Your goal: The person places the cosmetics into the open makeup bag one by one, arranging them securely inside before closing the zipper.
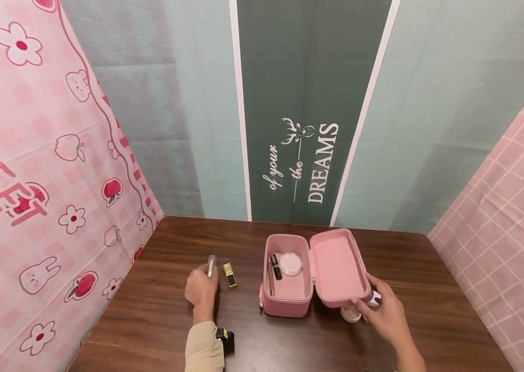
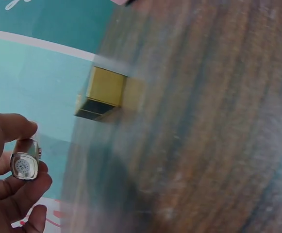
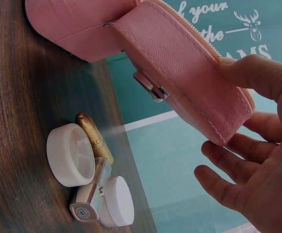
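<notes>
My left hand (image 1: 202, 285) pinches a slim silvery cosmetic tube (image 1: 212, 263) between thumb and fingers, just above the table; its labelled end (image 2: 25, 166) faces the left wrist camera. To its right, apart from it, lies a gold-and-black lipstick (image 1: 230, 276). A pink makeup case (image 1: 287, 309) stands unzipped, holding a round compact (image 1: 290, 263), a small black tube (image 1: 275, 266) and a slim brown pencil (image 1: 271, 280). With thumb and fingers, my right hand (image 1: 387, 312) grips the outer edge of its swung-back lid (image 1: 340, 266). Fingertips under the lid show in the right wrist view.
Beside and partly beneath the lid, a white round jar (image 3: 63, 155), a gold tube (image 3: 94, 138), a clear square tube (image 3: 88, 196) and a second white round container (image 3: 120, 204) cluster on the wooden table (image 1: 173, 243). Printed curtains hang behind and at both sides.
</notes>
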`<control>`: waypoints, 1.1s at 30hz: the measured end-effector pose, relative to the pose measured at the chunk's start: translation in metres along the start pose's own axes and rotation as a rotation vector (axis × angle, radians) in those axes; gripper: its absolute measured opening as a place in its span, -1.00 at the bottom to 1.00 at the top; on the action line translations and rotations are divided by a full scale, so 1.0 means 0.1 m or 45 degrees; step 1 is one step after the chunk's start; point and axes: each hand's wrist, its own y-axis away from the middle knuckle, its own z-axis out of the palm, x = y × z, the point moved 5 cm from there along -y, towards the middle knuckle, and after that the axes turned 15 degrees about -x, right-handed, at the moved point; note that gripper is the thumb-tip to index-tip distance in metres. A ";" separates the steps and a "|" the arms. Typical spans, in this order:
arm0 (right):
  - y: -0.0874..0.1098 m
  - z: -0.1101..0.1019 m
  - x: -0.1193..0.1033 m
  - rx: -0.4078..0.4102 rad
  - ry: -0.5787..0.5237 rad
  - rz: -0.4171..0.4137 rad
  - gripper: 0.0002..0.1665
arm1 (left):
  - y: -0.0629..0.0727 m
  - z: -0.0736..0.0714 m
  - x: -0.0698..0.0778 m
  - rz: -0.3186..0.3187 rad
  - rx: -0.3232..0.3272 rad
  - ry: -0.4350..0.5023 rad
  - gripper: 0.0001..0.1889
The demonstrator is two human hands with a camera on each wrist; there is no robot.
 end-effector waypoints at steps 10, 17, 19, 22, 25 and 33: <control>0.00 0.00 0.01 -0.012 -0.004 0.011 -0.22 | -0.01 -0.05 0.16 -0.069 -0.116 0.000 -0.73; 0.00 0.00 -0.01 -0.020 0.007 0.023 -0.22 | 0.01 -0.07 0.28 -0.086 -0.132 0.029 -0.74; 0.00 0.00 -0.01 -0.019 0.010 0.025 -0.22 | 0.01 -0.07 0.32 -0.080 -0.139 0.035 -0.74; -0.01 0.00 -0.01 -0.016 0.015 0.023 -0.22 | 0.01 -0.07 0.37 -0.086 -0.154 0.045 -0.74; -0.01 0.00 -0.01 -0.014 0.016 0.019 -0.22 | 0.00 -0.08 0.42 -0.088 -0.173 0.047 -0.74; -0.01 -0.01 -0.01 -0.005 0.019 0.007 -0.22 | 0.00 -0.09 0.59 -0.061 -0.280 0.095 -0.71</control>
